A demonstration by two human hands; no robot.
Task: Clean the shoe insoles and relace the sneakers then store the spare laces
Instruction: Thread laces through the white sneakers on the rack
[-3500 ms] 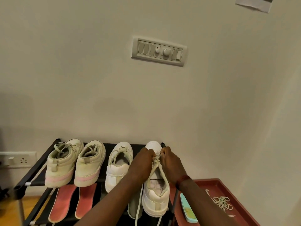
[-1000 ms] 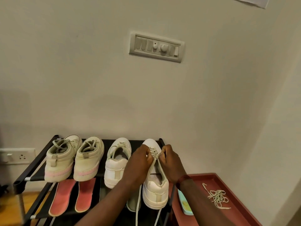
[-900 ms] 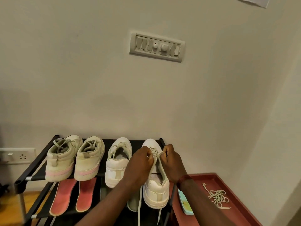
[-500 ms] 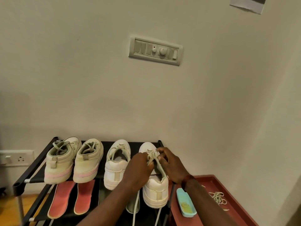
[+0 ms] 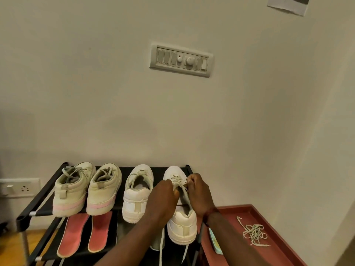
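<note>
Two pairs of sneakers stand heel-first on the top shelf of a black shoe rack [image 5: 46, 187]. The rightmost white sneaker [image 5: 182, 225] has my hands over its tongue. My left hand [image 5: 163, 196] pinches its white lace [image 5: 179, 182] from the left, and my right hand [image 5: 198, 192] pinches the lace from the right. Two loose lace ends hang down past the heel. Its partner, a white sneaker [image 5: 137, 194], stands just to the left. Two pink insoles [image 5: 86, 233] lie on the lower shelf. A tangle of spare laces [image 5: 253, 234] lies on a red tray [image 5: 247, 209].
A cream pair with pink soles [image 5: 86, 191] fills the rack's left half. A pale green brush [image 5: 215, 241] lies on the tray beside the rack. A switch panel [image 5: 181, 60] and a socket [image 5: 19, 188] are on the wall. A side wall closes off the right.
My right hand has shifted forward to the toe end of the lacing and my left hand has followed slightly. The view has tilted down a little.
</note>
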